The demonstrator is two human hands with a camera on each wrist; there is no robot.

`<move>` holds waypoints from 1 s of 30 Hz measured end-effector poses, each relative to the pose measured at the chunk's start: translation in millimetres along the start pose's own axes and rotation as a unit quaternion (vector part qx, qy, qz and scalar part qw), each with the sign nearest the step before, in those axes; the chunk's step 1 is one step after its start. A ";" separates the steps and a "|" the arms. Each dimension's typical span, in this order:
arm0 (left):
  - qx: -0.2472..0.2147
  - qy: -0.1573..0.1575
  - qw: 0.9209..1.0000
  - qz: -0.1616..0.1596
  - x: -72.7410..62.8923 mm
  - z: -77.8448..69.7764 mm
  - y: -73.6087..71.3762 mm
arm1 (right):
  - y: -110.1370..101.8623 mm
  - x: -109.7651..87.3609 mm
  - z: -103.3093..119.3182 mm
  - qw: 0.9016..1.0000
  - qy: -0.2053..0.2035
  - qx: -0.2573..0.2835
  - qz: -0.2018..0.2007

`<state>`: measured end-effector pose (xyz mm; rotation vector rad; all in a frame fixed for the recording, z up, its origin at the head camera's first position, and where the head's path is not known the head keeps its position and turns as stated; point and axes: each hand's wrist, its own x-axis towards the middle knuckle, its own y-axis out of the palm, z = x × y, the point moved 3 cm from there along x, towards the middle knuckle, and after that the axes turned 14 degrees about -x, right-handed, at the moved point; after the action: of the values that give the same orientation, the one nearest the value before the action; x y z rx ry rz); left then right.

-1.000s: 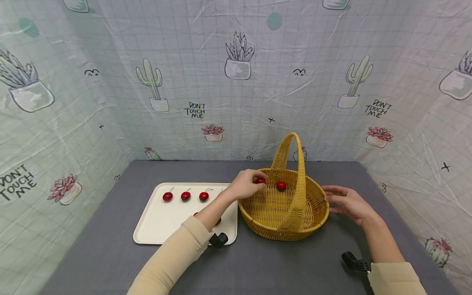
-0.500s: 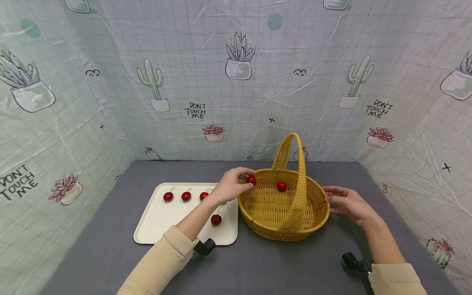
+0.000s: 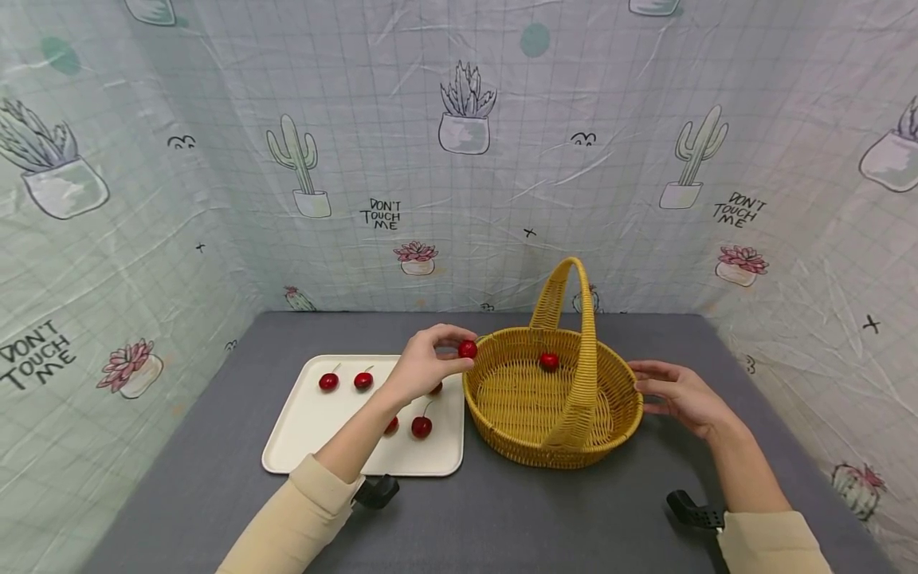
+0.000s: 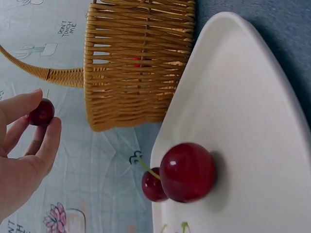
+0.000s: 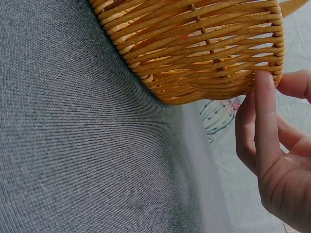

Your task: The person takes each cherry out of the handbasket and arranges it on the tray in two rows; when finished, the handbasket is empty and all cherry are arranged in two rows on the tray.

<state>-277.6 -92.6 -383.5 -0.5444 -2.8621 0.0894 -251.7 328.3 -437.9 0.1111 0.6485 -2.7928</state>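
My left hand pinches a dark red cherry between thumb and fingertips, just off the left rim of the yellow wicker basket. In the left wrist view the held cherry shows a thin stem pointing up. Another cherry lies inside the basket near its back wall. My right hand holds the basket's right rim. In the right wrist view, one finger lies against the outer weave while another digit meets the rim's edge.
Left of the basket lies a cream tray with several cherries, among them one at back left and one at front right; my left forearm covers part of it. The basket's tall handle arches overhead. A patterned cloth surrounds the grey table.
My left hand has moved left, carrying its cherry from over the basket's inside to beyond the left rim. The right hand and the basket stay in place.
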 end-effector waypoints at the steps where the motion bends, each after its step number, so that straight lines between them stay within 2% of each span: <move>1: 0.002 -0.002 1.000 -0.001 -1.5 0.5 -1.5 | -0.1 -0.1 0.3 1.000 0.000 0.001 0.000; 11: 0.060 -0.031 0.998 -0.011 -19.4 6.1 -18.3 | -0.4 0.8 0.5 1.000 0.005 0.006 0.004; 17: 0.053 -0.033 0.998 -0.017 -31.2 10.8 -32.4 | -0.8 1.2 -0.3 1.000 0.008 0.006 0.005; 23: 0.042 -0.052 0.997 -0.039 -43.3 14.6 -44.4 | -1.2 2.4 -1.4 1.000 0.011 0.003 0.005; 30: 0.039 -0.040 0.997 -0.047 -56.9 15.2 -59.1 | -1.6 2.5 -1.0 1.000 0.008 0.005 0.006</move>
<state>-250.5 -168.8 -404.3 -0.3993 -2.9416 0.2115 -254.5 329.6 -438.5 0.1404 0.6356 -2.7868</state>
